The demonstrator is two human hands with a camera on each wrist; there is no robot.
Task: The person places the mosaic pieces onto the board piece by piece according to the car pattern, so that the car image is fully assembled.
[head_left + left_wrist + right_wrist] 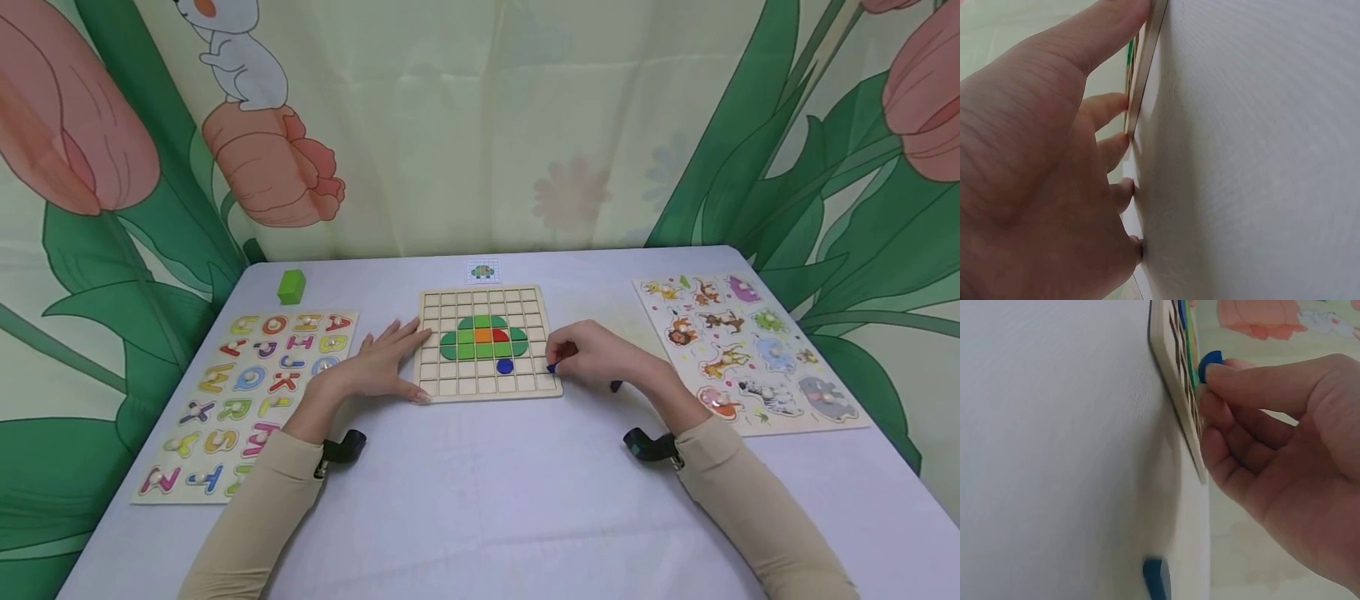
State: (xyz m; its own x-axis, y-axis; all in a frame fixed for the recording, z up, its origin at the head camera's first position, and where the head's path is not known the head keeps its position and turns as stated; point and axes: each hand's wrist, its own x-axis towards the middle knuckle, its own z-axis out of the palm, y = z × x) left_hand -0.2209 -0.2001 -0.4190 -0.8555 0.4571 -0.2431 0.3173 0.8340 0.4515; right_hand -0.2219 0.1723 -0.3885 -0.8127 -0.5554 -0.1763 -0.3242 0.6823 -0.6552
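A wooden grid board (450, 386) lies flat at the middle of the table, with green, orange and red pieces set in its cells and a blue round shape (505, 366) below them. My left hand (382, 360) rests at the board's left edge, its fingers spread and relaxed. Between thumb and forefinger, my right hand (588, 352) pinches a small blue piece (1210, 363) with a curved edge, close beside the board's right edge. Another blue piece (1157, 578) lies on the white cloth, partly hidden beneath the right wrist in the head view.
Behind the board sits a small pattern card (483, 271). A letter puzzle board (197, 485) lies to the left, with a green block (291, 287) beyond it. On the right is an animal puzzle board (757, 421). A printed curtain (480, 150) hangs behind the table.
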